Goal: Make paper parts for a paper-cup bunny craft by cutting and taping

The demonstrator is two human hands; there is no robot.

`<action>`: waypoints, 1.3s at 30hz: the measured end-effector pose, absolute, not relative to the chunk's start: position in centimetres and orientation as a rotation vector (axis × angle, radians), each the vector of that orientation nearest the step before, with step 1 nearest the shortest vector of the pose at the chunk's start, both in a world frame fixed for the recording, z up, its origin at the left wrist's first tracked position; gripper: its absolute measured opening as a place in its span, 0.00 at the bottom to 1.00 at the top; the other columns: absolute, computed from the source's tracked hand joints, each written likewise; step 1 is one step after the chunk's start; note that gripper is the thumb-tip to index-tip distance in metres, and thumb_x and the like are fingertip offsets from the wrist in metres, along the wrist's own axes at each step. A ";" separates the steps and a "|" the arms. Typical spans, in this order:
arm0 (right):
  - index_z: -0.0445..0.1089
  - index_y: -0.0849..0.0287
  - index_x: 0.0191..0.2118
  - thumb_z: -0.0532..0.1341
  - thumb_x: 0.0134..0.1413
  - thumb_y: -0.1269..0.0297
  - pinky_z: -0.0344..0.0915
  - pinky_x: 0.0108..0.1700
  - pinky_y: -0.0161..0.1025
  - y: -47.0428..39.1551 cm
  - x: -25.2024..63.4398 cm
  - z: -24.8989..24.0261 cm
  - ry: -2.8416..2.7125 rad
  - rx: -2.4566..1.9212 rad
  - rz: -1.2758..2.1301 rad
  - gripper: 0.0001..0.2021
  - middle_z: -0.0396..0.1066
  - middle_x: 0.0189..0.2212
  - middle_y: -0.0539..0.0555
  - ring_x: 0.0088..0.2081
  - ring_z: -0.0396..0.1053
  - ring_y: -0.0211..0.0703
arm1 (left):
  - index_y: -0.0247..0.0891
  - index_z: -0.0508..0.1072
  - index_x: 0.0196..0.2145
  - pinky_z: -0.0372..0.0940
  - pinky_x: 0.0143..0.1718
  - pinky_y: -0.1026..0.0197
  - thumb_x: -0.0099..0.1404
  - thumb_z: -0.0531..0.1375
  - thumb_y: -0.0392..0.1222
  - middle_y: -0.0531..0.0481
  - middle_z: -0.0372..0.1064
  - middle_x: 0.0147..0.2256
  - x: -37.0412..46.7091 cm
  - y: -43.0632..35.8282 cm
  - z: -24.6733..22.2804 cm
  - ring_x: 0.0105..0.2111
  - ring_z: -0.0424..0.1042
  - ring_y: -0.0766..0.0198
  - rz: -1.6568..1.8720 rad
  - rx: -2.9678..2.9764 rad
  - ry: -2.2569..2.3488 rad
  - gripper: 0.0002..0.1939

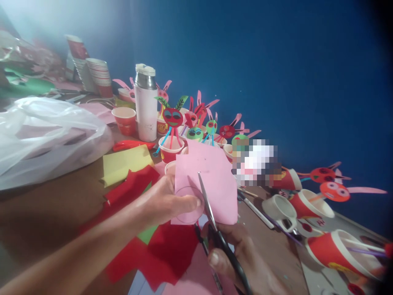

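My left hand [178, 200] pinches a sheet of pink paper [215, 176], its thumb lying over a circle drawn on the lower left part. In my right hand [242, 258] is a pair of scissors [227, 248] with black handles. Its blade points away from me and lies across the pink sheet, just right of the circle. Part of the lower blade is hidden by the paper. Under my hands lie pieces of red paper [172, 250] and a pink sheet on the table.
A white thermos [145, 106] stands beside a red paper cup [124, 121]. Several cups with paper-face figures, such as a red one [172, 117], line the blue wall. A plastic bag [52, 135] lies left; a white mug [279, 211] sits right, near a pen [256, 209].
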State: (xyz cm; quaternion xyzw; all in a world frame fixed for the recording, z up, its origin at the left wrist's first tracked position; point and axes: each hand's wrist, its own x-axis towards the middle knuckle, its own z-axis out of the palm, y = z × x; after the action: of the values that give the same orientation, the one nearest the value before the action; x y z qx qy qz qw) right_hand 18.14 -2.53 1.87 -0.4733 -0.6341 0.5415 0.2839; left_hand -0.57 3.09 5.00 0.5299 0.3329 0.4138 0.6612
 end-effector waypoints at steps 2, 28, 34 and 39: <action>0.70 0.62 0.31 0.62 0.42 0.43 0.50 0.24 0.33 -2.5 18.2 1.9 -1.705 -1.260 1.445 0.23 0.59 0.21 0.48 0.24 0.53 0.36 | 0.31 0.74 0.27 0.60 0.21 0.67 0.48 0.59 0.29 0.51 0.69 0.23 -0.7 3.2 4.8 0.22 0.66 0.67 0.913 1.204 0.744 0.06; 0.64 0.61 0.31 0.59 0.45 0.40 0.63 0.22 0.30 -1.7 19.2 5.3 -1.745 -1.294 1.815 0.24 0.65 0.19 0.50 0.21 0.61 0.35 | 0.33 0.73 0.26 0.59 0.22 0.69 0.54 0.57 0.33 0.53 0.68 0.23 -0.7 2.7 5.2 0.23 0.65 0.68 0.804 1.300 0.898 0.04; 0.67 0.59 0.26 0.59 0.45 0.40 0.58 0.20 0.29 -1.8 19.3 5.9 -1.911 -1.314 1.653 0.23 0.65 0.18 0.49 0.20 0.59 0.35 | 0.34 0.70 0.21 0.54 0.19 0.70 0.53 0.57 0.31 0.56 0.63 0.19 -0.9 2.0 6.3 0.19 0.60 0.71 0.817 1.325 0.905 0.06; 0.71 0.58 0.32 0.61 0.48 0.46 0.55 0.21 0.29 -2.1 20.7 6.9 -2.106 -1.385 1.494 0.18 0.68 0.21 0.49 0.23 0.62 0.36 | 0.33 0.71 0.22 0.51 0.19 0.70 0.54 0.55 0.31 0.55 0.61 0.19 -1.1 1.3 6.4 0.20 0.56 0.71 0.748 1.428 0.999 0.07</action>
State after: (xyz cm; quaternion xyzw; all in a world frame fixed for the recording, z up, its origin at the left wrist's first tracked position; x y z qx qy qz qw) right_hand 20.68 -2.08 6.93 -0.4702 -0.7146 0.5070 0.1057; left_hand -1.10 1.30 6.39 0.6117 0.4280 0.3205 0.5831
